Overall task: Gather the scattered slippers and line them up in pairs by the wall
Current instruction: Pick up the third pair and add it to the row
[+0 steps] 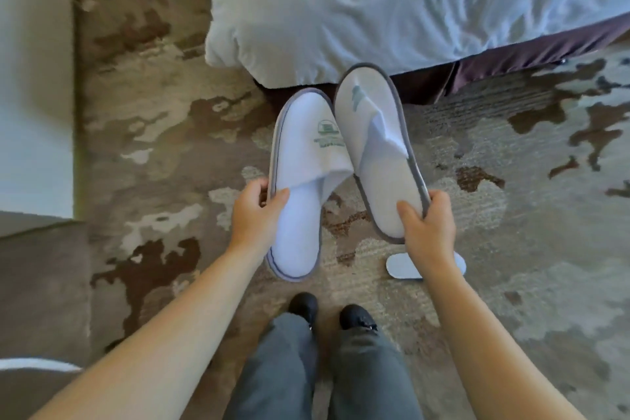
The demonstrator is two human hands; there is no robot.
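Patterned brown-beige carpet (163, 153); white slipper (397, 268) lying flat on it, near person's black shoes (303, 305).

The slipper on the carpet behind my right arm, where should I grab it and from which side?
Judging by what shows, take the floor slipper by its rounded left end, coming from above. It lies flat on the carpet, and the right hand and forearm hide its middle, so that end is the clearest edge to pinch.

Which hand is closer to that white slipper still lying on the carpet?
The right hand. It hangs just above the flat white slipper on the patterned carpet, partly covering it. The left hand is farther off on the other side, holding another slipper.
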